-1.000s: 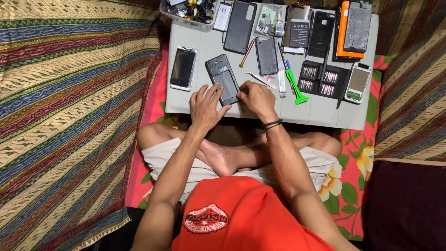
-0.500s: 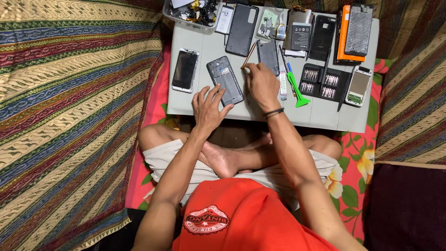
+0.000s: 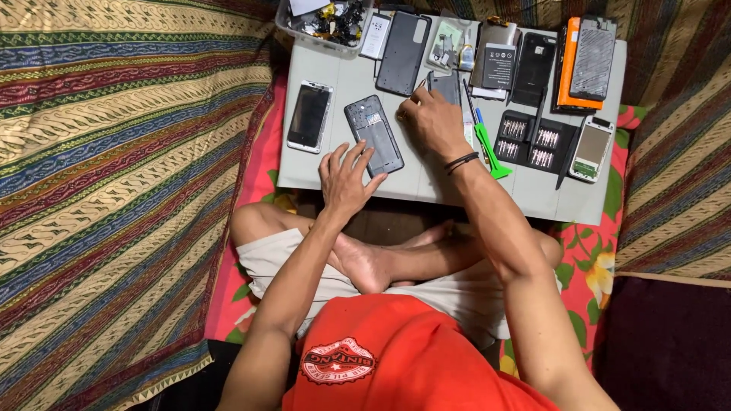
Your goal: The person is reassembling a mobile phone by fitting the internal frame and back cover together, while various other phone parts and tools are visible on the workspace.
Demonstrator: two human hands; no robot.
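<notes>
On the low grey worktop (image 3: 320,171), your left hand (image 3: 344,179) lies open, fingers spread, touching the lower end of the opened phone (image 3: 373,135) w/ its back cover off. Your right hand (image 3: 430,122) reaches to a dark part (image 3: 445,85) just beside; closed or not, I cannot tell. Step looks like repair work, picking the next piece. Next move needs a fine pinch, w/ the phone kept flat. Around: screwdriver bit set (image 3: 529,138), green pry tool (image 3: 487,148), white phone (image 3: 309,116), striped blankets (image 3: 114,152).
</notes>
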